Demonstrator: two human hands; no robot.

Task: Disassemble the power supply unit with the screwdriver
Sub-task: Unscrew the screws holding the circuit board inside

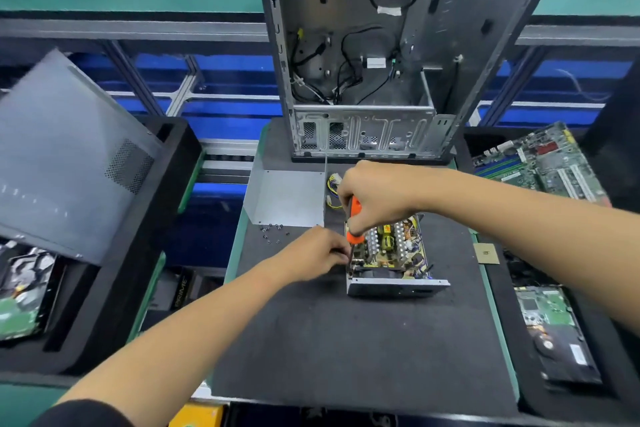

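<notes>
Two bare hands work at the left near corner of the power supply unit [391,253], which lies with its cover off on the dark mat [346,340] at the centre of the bench. Its circuit board, heat sinks and yellow transformer face up, and its metal end wall faces the near side.

1. Right hand [374,194]: fingers curled round the orange handle of the screwdriver [354,222]. The tool stands nearly upright, its dark shaft pointing down into the unit's left near corner.
2. Left hand [318,253]: fingertips drawn together at the unit's left edge, just beside the screwdriver shaft. Whether they pinch a screw or only steady the casing cannot be told; the area is blurred.
3. Removed cover [287,198]: a bent grey metal sheet lying on the mat, to the far left of the unit.
4. Loose screws [273,230]: several small dark ones scattered on the mat just near of the cover.
5. Computer case [381,55]: open and upright at the far edge of the mat, loose black cables inside.
6. Side panel [65,163]: grey, resting tilted on the black tray at left.
7. Motherboard [540,163]: green, lying at far right.
</notes>
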